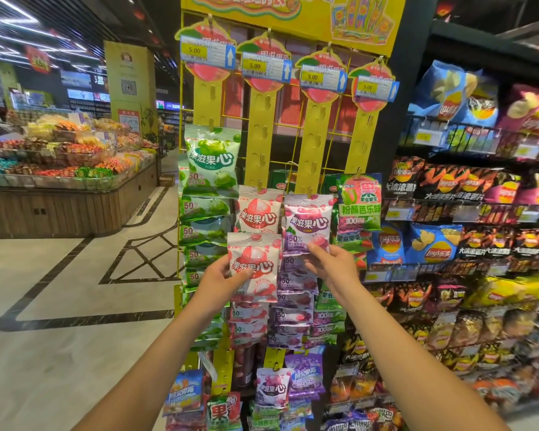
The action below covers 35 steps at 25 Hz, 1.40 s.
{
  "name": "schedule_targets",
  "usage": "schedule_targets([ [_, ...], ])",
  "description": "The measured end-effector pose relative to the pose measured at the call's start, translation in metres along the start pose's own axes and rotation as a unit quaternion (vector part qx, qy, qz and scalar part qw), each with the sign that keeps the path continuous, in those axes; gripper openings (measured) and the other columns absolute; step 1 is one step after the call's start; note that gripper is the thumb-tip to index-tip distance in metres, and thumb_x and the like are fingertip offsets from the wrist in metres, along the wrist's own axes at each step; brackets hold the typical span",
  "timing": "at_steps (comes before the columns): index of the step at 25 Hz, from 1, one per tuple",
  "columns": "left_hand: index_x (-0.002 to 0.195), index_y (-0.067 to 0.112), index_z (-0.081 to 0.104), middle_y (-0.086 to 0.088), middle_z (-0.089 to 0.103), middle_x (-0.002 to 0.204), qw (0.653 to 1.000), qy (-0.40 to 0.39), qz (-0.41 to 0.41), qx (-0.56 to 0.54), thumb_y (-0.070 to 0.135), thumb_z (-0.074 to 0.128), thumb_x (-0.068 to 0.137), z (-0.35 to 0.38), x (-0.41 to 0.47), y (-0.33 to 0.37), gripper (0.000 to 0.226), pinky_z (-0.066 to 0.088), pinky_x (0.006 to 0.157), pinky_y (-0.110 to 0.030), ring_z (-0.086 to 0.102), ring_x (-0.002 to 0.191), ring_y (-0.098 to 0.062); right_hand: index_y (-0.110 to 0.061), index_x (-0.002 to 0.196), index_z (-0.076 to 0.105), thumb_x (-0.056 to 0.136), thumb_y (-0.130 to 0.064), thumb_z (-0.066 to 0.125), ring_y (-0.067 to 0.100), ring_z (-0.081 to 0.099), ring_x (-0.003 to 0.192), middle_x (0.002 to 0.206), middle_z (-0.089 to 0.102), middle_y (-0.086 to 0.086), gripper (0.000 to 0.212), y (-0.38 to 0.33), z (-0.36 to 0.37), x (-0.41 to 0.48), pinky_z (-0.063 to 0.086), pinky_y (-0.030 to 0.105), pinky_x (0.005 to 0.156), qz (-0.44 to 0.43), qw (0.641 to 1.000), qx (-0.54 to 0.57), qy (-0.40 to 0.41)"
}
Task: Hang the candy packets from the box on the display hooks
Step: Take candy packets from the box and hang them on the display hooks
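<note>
Well, just left of the left hand [218, 283] hangs a column of green-and-white foil candy packets [210, 160], stacked higher than its neighbours. The left hand grips a white-and-red foil candy packet [254, 262] by its lower left corner, thumb across the front. The packet is upright, on no hook, close in front of the rack. Directly above it a matching hung white-and-red packet [257, 214] tops its column on a yellow slotted card strip [260, 132] — so I judge the step in hand is adding this one there. The next move calls for raising the held packet until its striped top seal meets the next free hook above, then pushing it on. It looks flat, glossy and lightly crinkled. To its right, the right hand [332, 267] pinches the bottom edge of a hung purple-and-white foil packet [307, 225] — steadying it, I judge. The box is out of view.
</note>
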<state>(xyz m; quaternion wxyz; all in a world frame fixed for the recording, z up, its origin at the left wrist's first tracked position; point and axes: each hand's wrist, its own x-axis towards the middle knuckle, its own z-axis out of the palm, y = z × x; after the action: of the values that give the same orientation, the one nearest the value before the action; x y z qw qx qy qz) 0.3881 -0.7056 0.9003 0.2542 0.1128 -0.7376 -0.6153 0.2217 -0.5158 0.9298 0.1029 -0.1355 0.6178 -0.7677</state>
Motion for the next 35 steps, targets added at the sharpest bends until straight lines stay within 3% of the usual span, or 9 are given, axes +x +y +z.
schedule_targets([
  [7, 0.126, 0.038, 0.067, 0.01, 0.079, 0.109, 1.0, -0.005, 0.004, -0.022, 0.037, 0.078, 0.093, 0.002, 0.012, 0.01, 0.035, 0.062, 0.09, -0.05, 0.076, 0.101, -0.016, -0.005, 0.101, 0.075, 0.089, -0.024, 0.082, 0.024, 0.079, 0.079, 0.089, 0.08, 0.012, 0.024, 0.009, -0.011, -0.021, 0.063, 0.028, 0.065, -0.008, 0.993, -0.115, 0.018],
  [9, 0.124, 0.038, 0.062, 0.015, 0.078, 0.108, 0.999, -0.009, 0.009, -0.033, 0.033, 0.077, 0.095, 0.004, 0.015, 0.017, 0.033, 0.062, 0.09, -0.038, 0.074, 0.101, -0.007, -0.008, 0.101, 0.074, 0.092, -0.023, 0.079, 0.023, 0.078, 0.079, 0.093, 0.079, 0.014, 0.019, 0.003, -0.006, -0.024, 0.064, 0.032, 0.07, -0.042, 0.99, -0.133, 0.005],
  [11, 0.121, 0.039, 0.05, 0.02, 0.069, 0.103, 0.999, -0.01, 0.018, -0.041, 0.031, 0.074, 0.097, 0.008, 0.017, 0.029, 0.034, 0.055, 0.074, -0.016, 0.069, 0.092, 0.007, -0.013, 0.11, 0.071, 0.094, -0.023, 0.076, 0.02, 0.078, 0.083, 0.099, 0.078, 0.011, 0.019, -0.008, 0.005, -0.029, 0.065, 0.035, 0.073, -0.073, 0.988, -0.134, -0.04],
  [16, 0.121, 0.012, 0.054, 0.009, 0.068, 0.075, 0.998, 0.018, 0.056, -0.038, 0.032, 0.075, 0.095, 0.013, 0.03, 0.066, 0.039, 0.048, 0.059, -0.017, 0.067, 0.068, -0.003, -0.019, 0.126, 0.061, 0.096, -0.022, 0.073, 0.007, 0.075, 0.08, 0.102, 0.076, 0.0, 0.032, -0.036, 0.04, -0.033, 0.061, 0.026, 0.068, -0.12, 0.975, -0.151, -0.114],
  [20, 0.125, 0.016, 0.055, 0.0, 0.074, 0.115, 0.992, 0.043, 0.074, -0.098, 0.029, 0.074, 0.096, 0.012, 0.035, 0.096, 0.037, 0.057, 0.069, -0.021, 0.075, 0.094, -0.007, -0.019, 0.118, 0.066, 0.096, -0.019, 0.073, 0.017, 0.076, 0.086, 0.103, 0.079, 0.004, 0.022, -0.064, 0.059, -0.019, 0.061, 0.03, 0.071, -0.134, 0.986, -0.065, -0.077],
  [26, 0.133, 0.029, 0.062, 0.017, 0.063, 0.123, 0.987, 0.091, 0.129, -0.036, 0.026, 0.063, 0.103, 0.001, 0.032, 0.111, 0.03, 0.061, 0.085, -0.032, 0.065, 0.109, -0.006, -0.019, 0.109, 0.066, 0.097, -0.017, 0.072, 0.019, 0.077, 0.089, 0.103, 0.078, 0.006, 0.013, -0.092, 0.083, 0.005, 0.06, 0.029, 0.066, -0.148, 0.988, -0.036, -0.024],
  [31, 0.145, 0.025, 0.058, 0.01, 0.068, 0.123, 0.983, 0.111, 0.143, 0.032, 0.014, 0.059, 0.101, -0.008, 0.043, 0.108, 0.045, 0.056, 0.063, -0.025, 0.07, 0.087, -0.012, -0.017, 0.108, 0.066, 0.097, -0.016, 0.072, 0.021, 0.078, 0.089, 0.103, 0.077, 0.007, 0.013, -0.084, 0.102, 0.02, 0.066, 0.042, 0.078, -0.126, 0.992, -0.031, 0.002],
  [33, 0.148, 0.025, 0.057, -0.004, 0.07, 0.128, 0.983, 0.11, 0.138, 0.049, 0.012, 0.057, 0.1, -0.009, 0.045, 0.101, 0.05, 0.058, 0.065, -0.039, 0.071, 0.101, -0.031, -0.02, 0.106, 0.065, 0.096, -0.017, 0.073, 0.022, 0.078, 0.09, 0.101, 0.078, 0.006, 0.013, -0.076, 0.105, 0.025, 0.065, 0.047, 0.081, -0.119, 0.992, -0.037, 0.013],
  [35, 0.15, 0.024, 0.055, -0.019, 0.066, 0.133, 0.986, 0.101, 0.121, 0.062, 0.01, 0.055, 0.1, -0.009, 0.043, 0.093, 0.053, 0.057, 0.085, -0.057, 0.06, 0.12, -0.045, -0.022, 0.104, 0.065, 0.096, -0.019, 0.073, 0.022, 0.077, 0.091, 0.102, 0.078, 0.006, 0.013, -0.066, 0.104, 0.026, 0.065, 0.047, 0.08, -0.116, 0.992, -0.044, 0.019],
])
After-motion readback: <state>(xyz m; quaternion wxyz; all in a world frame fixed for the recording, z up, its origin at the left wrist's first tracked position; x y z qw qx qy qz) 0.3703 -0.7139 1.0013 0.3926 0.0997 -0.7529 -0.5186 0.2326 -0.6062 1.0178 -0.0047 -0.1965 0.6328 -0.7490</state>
